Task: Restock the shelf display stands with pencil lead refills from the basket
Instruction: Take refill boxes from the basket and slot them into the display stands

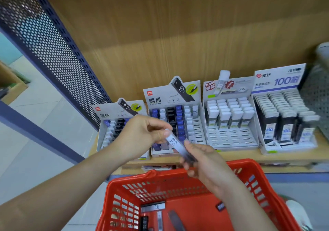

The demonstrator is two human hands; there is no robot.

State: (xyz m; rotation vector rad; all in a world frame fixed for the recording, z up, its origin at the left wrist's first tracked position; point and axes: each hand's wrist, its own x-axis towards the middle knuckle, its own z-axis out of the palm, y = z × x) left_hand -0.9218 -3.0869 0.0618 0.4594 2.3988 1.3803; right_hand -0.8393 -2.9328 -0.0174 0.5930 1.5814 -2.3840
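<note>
A slim pencil lead refill case (175, 144) marked HB 0.7 is held between both hands above the red basket (258, 181). My left hand (140, 133) pinches its upper end, and my right hand (201, 161) grips its lower dark end. Behind the hands, several cardboard display stands sit on the wooden shelf: a small stand (114, 120) at the left, a stand (188, 117) with blue, black and white refills, a stand (229, 117) with white-capped refills and empty slots, and a stand (283, 113) marked 100. More refill cases (153, 208) lie in the basket's bottom.
A dark perforated metal panel (53, 49) runs diagonally at the left of the shelf. Another perforated panel (316, 95) stands at the far right. The wooden shelf back (178, 35) rises behind the stands. Pale floor (35, 156) lies at the left.
</note>
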